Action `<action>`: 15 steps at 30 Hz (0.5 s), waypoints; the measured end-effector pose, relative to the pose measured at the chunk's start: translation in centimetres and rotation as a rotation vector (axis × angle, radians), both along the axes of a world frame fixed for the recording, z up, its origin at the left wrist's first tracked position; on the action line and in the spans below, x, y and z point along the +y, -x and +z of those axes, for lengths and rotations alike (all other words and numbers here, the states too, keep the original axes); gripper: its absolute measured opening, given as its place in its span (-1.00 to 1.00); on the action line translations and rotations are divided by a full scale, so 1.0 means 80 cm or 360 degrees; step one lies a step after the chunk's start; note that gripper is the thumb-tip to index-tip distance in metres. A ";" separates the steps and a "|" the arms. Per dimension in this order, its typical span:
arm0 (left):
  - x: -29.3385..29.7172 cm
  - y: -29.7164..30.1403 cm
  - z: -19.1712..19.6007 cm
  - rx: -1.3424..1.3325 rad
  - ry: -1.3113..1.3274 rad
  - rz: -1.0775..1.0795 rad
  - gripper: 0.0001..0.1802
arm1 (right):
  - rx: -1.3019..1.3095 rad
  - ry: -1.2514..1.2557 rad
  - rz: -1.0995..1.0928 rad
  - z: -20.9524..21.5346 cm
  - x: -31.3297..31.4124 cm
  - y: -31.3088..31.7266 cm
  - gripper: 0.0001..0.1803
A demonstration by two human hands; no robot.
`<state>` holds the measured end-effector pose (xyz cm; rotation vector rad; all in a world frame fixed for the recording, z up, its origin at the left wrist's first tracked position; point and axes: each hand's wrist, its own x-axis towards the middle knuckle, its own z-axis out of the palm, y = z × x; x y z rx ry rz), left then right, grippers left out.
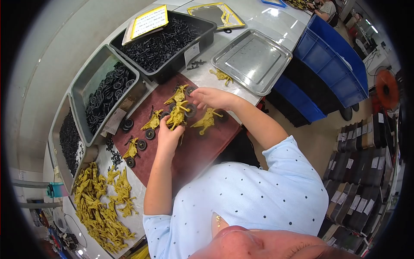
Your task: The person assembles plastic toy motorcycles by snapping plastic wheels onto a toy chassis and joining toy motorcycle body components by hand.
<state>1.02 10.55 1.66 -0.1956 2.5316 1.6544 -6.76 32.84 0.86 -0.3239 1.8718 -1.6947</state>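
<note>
My left hand [170, 134] is closed on a yellow toy motorcycle body [177, 114], which has a black wheel [189, 110] at its right end. Just above it, my right hand [213, 98] has its fingers partly stretched out, the tips beside the black wheel of another yellow toy motorcycle [177, 95]; I cannot tell whether they touch it. Below the right wrist is a slightly blurred yellow motorcycle piece [207, 121] with a dark wheel. More partly assembled toy motorcycles, one yellow with black wheels [152, 121], lie along the left side of the dark red mat [189, 159].
Grey bins hold black wheels [110, 93] and small black parts [159, 47]; another bin [69, 142] stands farther left. Yellow parts [101, 207] are heaped at the lower left. A metal tray [254, 60] lies at the back right, near blue crates [330, 64].
</note>
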 end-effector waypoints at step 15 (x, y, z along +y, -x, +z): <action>0.020 -0.015 -0.004 0.0119 -0.0102 -0.0069 -0.37 | 0.0536 -0.0866 -0.0252 0.005 0.028 -0.041 -0.56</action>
